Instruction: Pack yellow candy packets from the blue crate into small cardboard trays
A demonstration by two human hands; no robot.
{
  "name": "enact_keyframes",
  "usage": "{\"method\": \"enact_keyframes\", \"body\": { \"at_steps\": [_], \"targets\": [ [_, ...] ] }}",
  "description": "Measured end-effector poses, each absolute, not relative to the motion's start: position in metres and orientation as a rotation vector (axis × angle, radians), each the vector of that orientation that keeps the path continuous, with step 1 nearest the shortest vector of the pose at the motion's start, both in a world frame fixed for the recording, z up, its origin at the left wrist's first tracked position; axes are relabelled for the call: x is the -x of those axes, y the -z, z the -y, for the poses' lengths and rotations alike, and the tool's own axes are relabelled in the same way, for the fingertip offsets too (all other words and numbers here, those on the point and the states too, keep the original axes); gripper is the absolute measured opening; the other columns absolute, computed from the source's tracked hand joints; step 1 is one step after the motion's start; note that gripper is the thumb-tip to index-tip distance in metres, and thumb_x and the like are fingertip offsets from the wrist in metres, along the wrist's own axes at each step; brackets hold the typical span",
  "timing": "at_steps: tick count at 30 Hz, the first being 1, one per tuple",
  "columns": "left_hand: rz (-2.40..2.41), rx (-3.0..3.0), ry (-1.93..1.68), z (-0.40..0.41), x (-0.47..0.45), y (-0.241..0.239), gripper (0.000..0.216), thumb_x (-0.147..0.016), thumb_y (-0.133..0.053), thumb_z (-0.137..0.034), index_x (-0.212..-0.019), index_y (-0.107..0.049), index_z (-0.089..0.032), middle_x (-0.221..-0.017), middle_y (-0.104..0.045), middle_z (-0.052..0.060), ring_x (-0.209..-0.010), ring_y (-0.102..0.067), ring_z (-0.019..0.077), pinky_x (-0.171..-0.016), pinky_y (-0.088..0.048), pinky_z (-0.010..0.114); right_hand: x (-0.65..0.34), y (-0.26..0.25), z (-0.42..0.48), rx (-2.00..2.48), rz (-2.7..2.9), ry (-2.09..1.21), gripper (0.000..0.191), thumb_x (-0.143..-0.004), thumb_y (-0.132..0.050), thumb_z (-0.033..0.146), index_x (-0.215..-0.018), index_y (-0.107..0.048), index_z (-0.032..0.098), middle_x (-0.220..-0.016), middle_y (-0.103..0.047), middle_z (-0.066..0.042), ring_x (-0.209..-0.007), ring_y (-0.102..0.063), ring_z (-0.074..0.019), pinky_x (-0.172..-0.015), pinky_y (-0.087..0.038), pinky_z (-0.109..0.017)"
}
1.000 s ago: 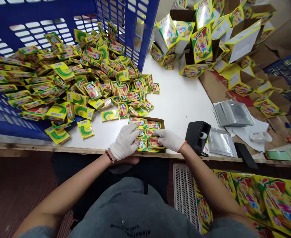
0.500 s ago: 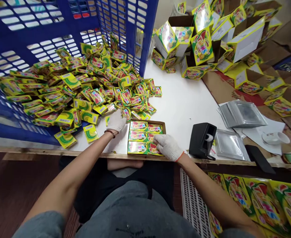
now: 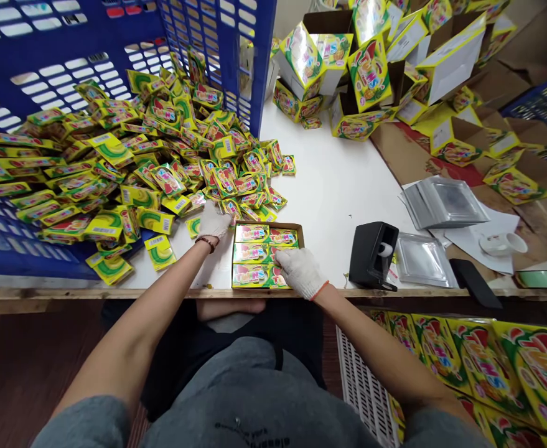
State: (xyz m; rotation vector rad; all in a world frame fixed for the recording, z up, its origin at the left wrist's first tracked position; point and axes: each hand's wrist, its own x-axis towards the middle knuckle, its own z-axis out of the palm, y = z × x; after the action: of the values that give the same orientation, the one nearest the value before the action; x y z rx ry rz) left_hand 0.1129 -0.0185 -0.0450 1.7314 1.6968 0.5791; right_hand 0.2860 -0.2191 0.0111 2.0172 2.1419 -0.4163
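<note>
An open cardboard box [image 3: 302, 236] stands at the table's front edge, with small yellow-green packs [image 3: 250, 253] laid face up in two columns inside. My right hand [image 3: 302, 272], in a white knitted glove, rests its fingertips on the packs in the box's right column, fingers stretched forward and partly covering them. My left hand [image 3: 214, 223], also gloved, is just left of the box at the near edge of a pile of loose packs [image 3: 168, 177]. Its thumb points toward the box, but its other fingers are mostly hidden, so whether it grips a pack is unclear.
A blue plastic crate [image 3: 254, 74] lies at the left with the pile spilling out. To the right are a black tape dispenser [image 3: 371, 255] and clear plastic trays [image 3: 445, 202]. Opened display boxes [image 3: 369, 71] fill the back right; packed boxes [image 3: 478, 354] stand below the table.
The view has turned a little, so everything sits further left in the picture. My right fingertips have slid slightly left over the packs; my left hand stays by the pile.
</note>
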Motion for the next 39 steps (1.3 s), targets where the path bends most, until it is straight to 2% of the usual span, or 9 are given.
{"method": "enact_keyframes", "body": {
  "at_steps": [4, 7, 12, 17, 23, 27, 30, 35, 39],
  "targets": [
    [-1.658, -1.736, -0.607, 0.03, -0.11, 0.045, 0.018, -0.069, -0.063, -0.028, -0.081, -0.051, -0.02, -0.067, -0.053, -0.002, -0.067, -0.052, 0.0164, -0.063, -0.038, 0.027, -0.279, -0.013, 0.207, -2.058, -2.066, 0.466, 0.024, -0.094, -0.047, 0.027, -0.111, -0.063, 0.02, -0.103, -0.073, -0.009, -0.09, -0.068, -0.0246, -0.072, -0.042, -0.032],
    [-1.606, -1.694, -0.732, 0.039, -0.107, 0.043, 0.022, -0.068, -0.064, -0.03, -0.071, -0.045, -0.021, -0.065, -0.049, -0.003, -0.066, -0.049, 0.0142, -0.062, -0.039, 0.026, -0.269, -0.015, 0.205, -2.122, -2.023, 0.464, 0.023, -0.094, -0.046, 0.026, -0.11, -0.062, 0.022, -0.102, -0.072, -0.008, -0.089, -0.068, -0.0236, -0.072, -0.044, -0.031],
    [-1.281, -1.228, -1.063, 0.049, -0.091, 0.035, 0.035, -0.065, -0.069, -0.037, -0.087, -0.047, -0.02, -0.074, -0.057, -0.003, -0.061, -0.053, 0.0115, -0.059, -0.048, 0.025, -0.259, -0.007, 0.21, -2.149, -2.059, 0.456, 0.027, -0.091, -0.051, 0.021, -0.117, -0.06, 0.019, -0.113, -0.069, -0.013, -0.098, -0.065, -0.0249, -0.081, -0.047, -0.032],
    [-1.082, -1.146, -1.204, 0.064, -0.07, 0.017, 0.044, -0.071, -0.071, -0.041, -0.105, -0.053, -0.02, -0.086, -0.063, 0.001, -0.063, -0.057, 0.0111, -0.06, -0.051, 0.024, -0.276, -0.003, 0.205, -2.331, -2.267, 0.766, 0.02, -0.089, -0.047, 0.014, -0.101, -0.063, 0.018, -0.102, -0.068, -0.01, -0.093, -0.062, -0.0215, -0.083, -0.049, -0.033],
    [-0.833, -1.934, -0.808, 0.102, -0.098, -0.026, 0.023, -0.083, -0.059, -0.03, -0.103, -0.065, -0.02, -0.095, -0.068, 0.004, -0.088, -0.062, 0.0186, -0.083, -0.052, 0.033, -0.295, -0.046, 0.177, -2.559, -2.879, 0.855, 0.044, -0.087, -0.056, 0.025, -0.13, -0.052, 0.017, -0.119, -0.061, -0.011, -0.095, -0.059, -0.0212, -0.087, -0.05, -0.037],
    [-0.815, -2.302, -0.673, 0.116, -0.121, -0.031, 0.023, -0.088, -0.056, -0.03, -0.105, -0.067, -0.019, -0.093, -0.068, 0.005, -0.09, -0.061, 0.0203, -0.086, -0.051, 0.035, -0.313, -0.064, 0.172, -2.254, -2.763, 0.826, 0.03, -0.086, -0.051, 0.015, -0.112, -0.066, 0.019, -0.107, -0.067, -0.008, -0.099, -0.059, -0.0215, -0.092, -0.046, -0.035],
    [-0.817, -2.517, -0.575, 0.122, -0.12, -0.015, 0.034, -0.09, -0.056, -0.034, -0.118, -0.064, -0.017, -0.114, -0.067, 0.011, -0.107, -0.06, 0.0254, -0.094, -0.049, 0.039, -0.323, -0.047, 0.185, -2.469, -2.422, 0.75, 0.031, -0.088, -0.044, 0.013, -0.109, -0.066, 0.018, -0.104, -0.068, -0.007, -0.097, -0.059, -0.0202, -0.089, -0.045, -0.031],
    [-0.732, -2.9, -0.23, 0.143, -0.109, 0.008, 0.055, -0.089, -0.056, -0.04, -0.138, -0.054, -0.015, -0.147, -0.049, 0.018, -0.139, -0.038, 0.0385, -0.116, -0.024, 0.059, -0.321, -0.005, 0.212, -2.635, -2.096, 0.452, 0.031, -0.097, -0.037, 0.026, -0.104, -0.066, 0.017, -0.098, -0.068, -0.008, -0.092, -0.057, -0.0213, -0.083, -0.04, -0.03],
    [-0.73, -2.916, -0.161, 0.153, -0.108, 0.008, 0.056, -0.09, -0.054, -0.046, -0.137, -0.054, -0.014, -0.148, -0.048, 0.019, -0.139, -0.039, 0.0392, -0.114, -0.026, 0.061, -0.309, 0.006, 0.219, -2.491, -2.144, 0.172, 0.03, -0.098, -0.041, 0.033, -0.098, -0.068, 0.019, -0.103, -0.066, -0.01, -0.1, -0.051, -0.0245, -0.089, -0.033, -0.037]
  ]
}}
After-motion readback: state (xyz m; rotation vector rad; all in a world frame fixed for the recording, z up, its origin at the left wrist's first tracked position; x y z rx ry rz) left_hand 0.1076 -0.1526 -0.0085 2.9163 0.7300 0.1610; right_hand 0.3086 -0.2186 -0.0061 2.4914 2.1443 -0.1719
